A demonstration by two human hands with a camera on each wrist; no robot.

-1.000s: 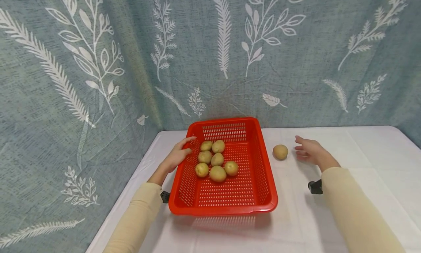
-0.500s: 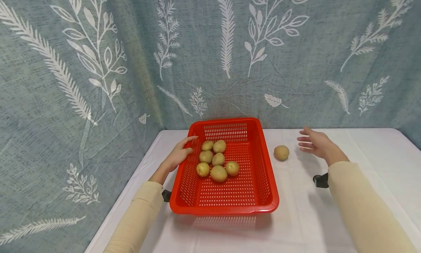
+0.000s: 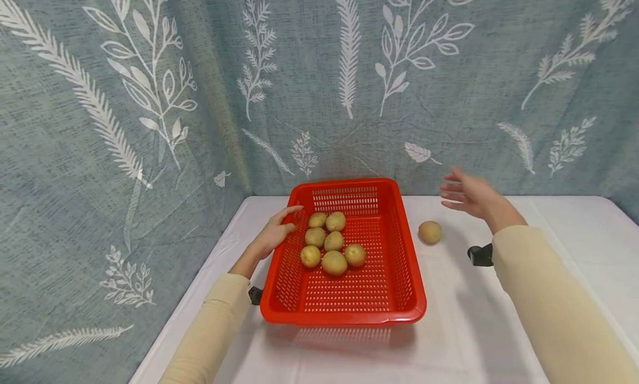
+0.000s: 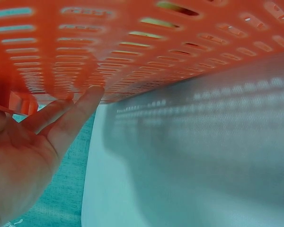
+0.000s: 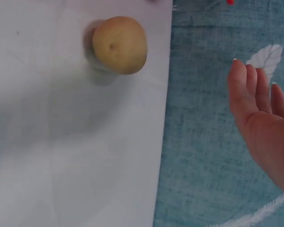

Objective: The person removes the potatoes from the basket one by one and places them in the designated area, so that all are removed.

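A red perforated plastic basket point(image 3: 344, 317) stands on the white-covered table, with several potatoes point(image 3: 334, 263) inside, mostly toward its left. My left hand point(image 3: 272, 234) grips the left rim: thumb and a fingertip show over the edge in the head view, while other fingers lie along the outer slotted wall point(image 4: 146, 56) in the left wrist view. To the right of the basket, one potato point(image 3: 430, 232) lies alone on the cloth. Raised beyond it is my right hand point(image 3: 471, 194), fingers extended and holding nothing; the right wrist view shows that potato point(image 5: 120, 45) apart from the hand.
A teal curtain point(image 3: 319, 95) with white leaf prints hangs behind the table and along its left side. The white tablecloth point(image 3: 564, 273) spreads to the right of the basket.
My right hand has risen away from the lone potato, first shifting right, then back left and up. My left hand keeps its place on the rim; the potatoes have not moved.
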